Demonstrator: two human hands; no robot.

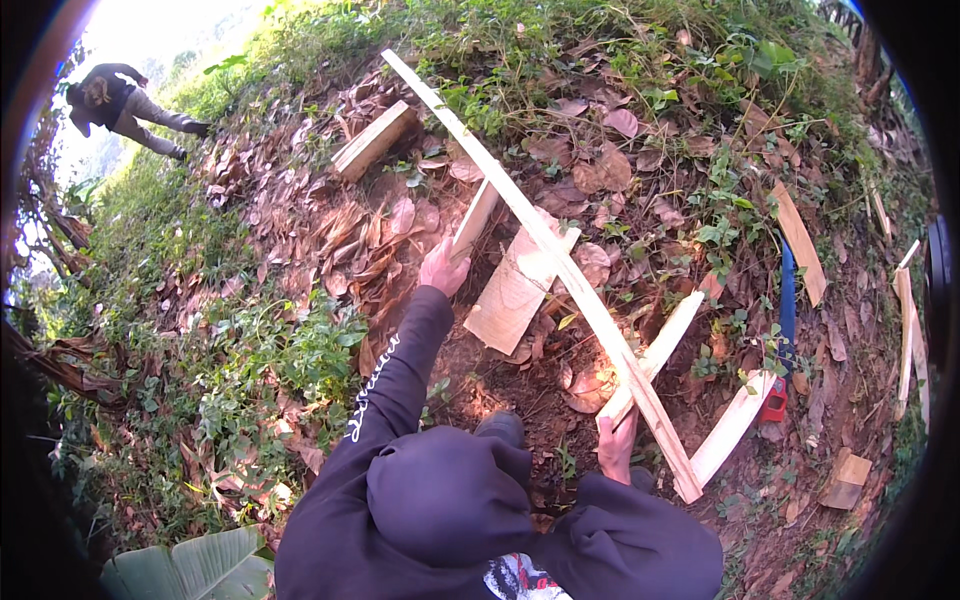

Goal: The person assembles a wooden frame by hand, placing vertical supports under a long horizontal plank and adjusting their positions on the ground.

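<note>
Pinches the near end of a short, straight, pale wooden batten (pixel 476 217) in the left hand (pixel 443 268) and grips a second short, cream-coloured wooden batten (pixel 664 347) in the right hand (pixel 617 447), fingers partly hidden, mid-slope on leaf-strewn brown ground (pixel 468 385). Has a long, thin, pale wooden strip (pixel 550 243) already laid over the second batten, with no fastening visible. Appears partway through the laying-out, with a flat, tan wooden board (pixel 507 298) seemingly loose beneath the strip and a long, blue, red-ended tool (pixel 788 305) untouched toward the ground's right edge.
</note>
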